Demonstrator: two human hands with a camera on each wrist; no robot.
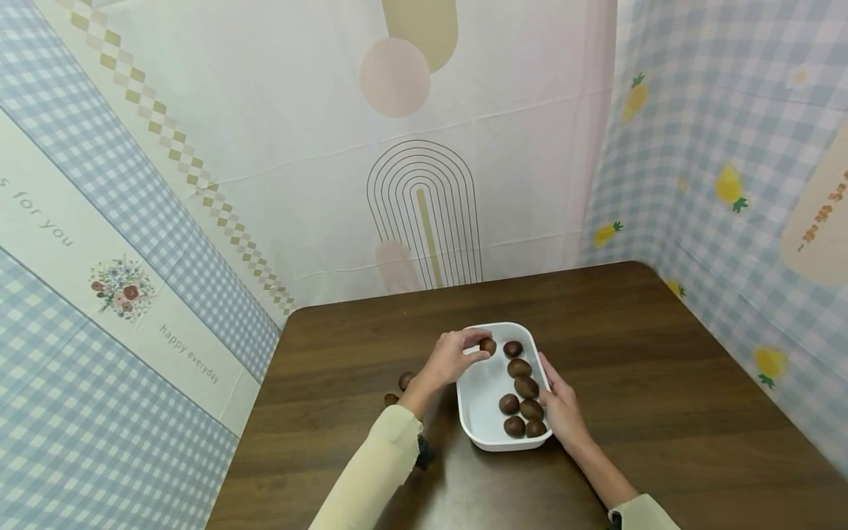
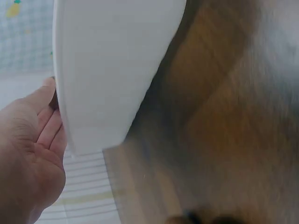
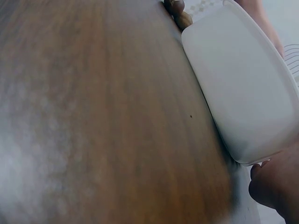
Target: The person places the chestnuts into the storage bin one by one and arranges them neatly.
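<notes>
right grip [image 3: 279, 181] on white tray [image 3: 238, 84] | two brown nuts [image 3: 183, 20] near tray's far corner | wood table [image 3: 112, 121]

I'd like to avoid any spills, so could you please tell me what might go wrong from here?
The left hand pinches a held chestnut over the white tray; it might slip and drop. The loose chestnuts lie beside the left wrist on the table, so a careless sweep could send them rolling. The right hand grips the tray's side; if it tips the tray, the gathered chestnuts inside could shift.
</notes>
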